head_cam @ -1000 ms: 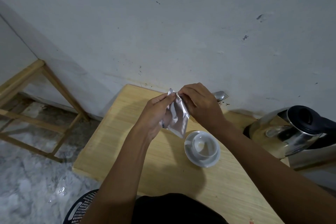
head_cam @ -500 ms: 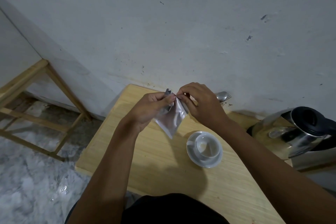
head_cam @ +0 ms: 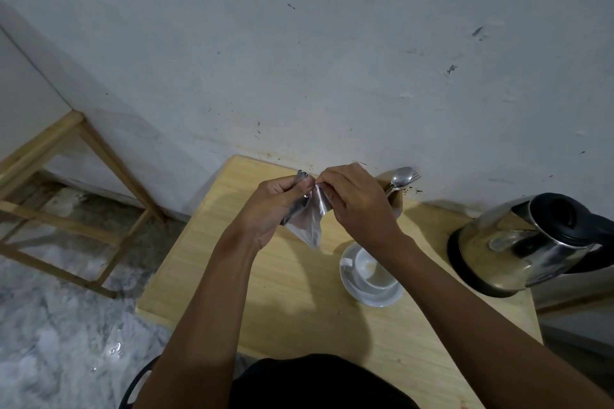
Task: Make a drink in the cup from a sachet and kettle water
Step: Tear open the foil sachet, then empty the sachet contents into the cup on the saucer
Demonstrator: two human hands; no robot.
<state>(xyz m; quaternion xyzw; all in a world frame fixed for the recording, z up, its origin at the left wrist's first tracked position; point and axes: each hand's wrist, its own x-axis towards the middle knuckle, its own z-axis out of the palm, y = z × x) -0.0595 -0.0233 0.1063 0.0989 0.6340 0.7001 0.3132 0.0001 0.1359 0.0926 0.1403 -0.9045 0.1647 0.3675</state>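
Note:
A silver foil sachet (head_cam: 307, 221) hangs above the wooden table (head_cam: 282, 292). Both hands pinch its top edge: my left hand (head_cam: 277, 204) on its left corner, my right hand (head_cam: 357, 201) on the right part. The foil is crumpled and twisted between them. A white cup (head_cam: 372, 271) stands upright on a white saucer (head_cam: 372, 295), below and to the right of the sachet, partly behind my right forearm. The steel kettle (head_cam: 528, 246) with a black lid and handle sits at the table's right end.
A spoon and fork (head_cam: 402, 178) stick up from a wooden holder against the wall behind my right hand. A wooden frame (head_cam: 83, 196) stands on the floor at the left. The wall runs close along the table's far edge.
The sachet's top has been pulled apart and twisted between my hands. Its left corner is now bunched in my left fingers. The hands stay at the same spot above the table.

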